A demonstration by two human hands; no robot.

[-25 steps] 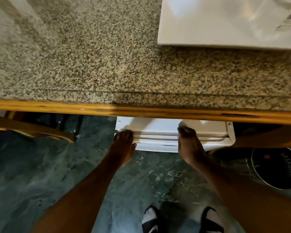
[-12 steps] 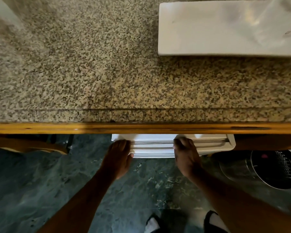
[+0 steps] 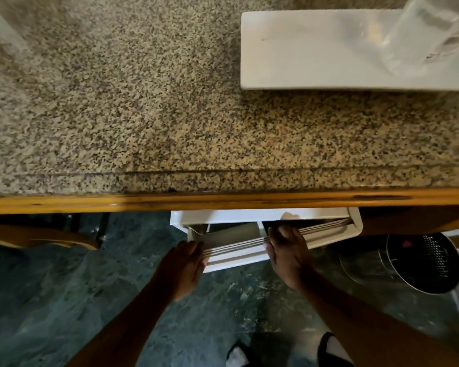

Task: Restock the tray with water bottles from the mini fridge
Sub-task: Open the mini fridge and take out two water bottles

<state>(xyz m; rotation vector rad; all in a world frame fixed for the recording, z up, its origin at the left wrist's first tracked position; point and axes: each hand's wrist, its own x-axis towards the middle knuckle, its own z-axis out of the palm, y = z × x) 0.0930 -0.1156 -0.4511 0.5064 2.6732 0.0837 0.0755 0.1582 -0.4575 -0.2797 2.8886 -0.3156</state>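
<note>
Both hands [image 3: 288, 256] on fridge door [image 3: 239, 254] edge

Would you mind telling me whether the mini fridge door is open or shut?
Partly open: the mini fridge door is angled away from the cabinet, a dark gap behind it, both hands gripping its top edge.

A speckled granite counter [image 3: 143, 102] with a wooden front edge carries a white tray [image 3: 316, 54] at its far right.
</note>
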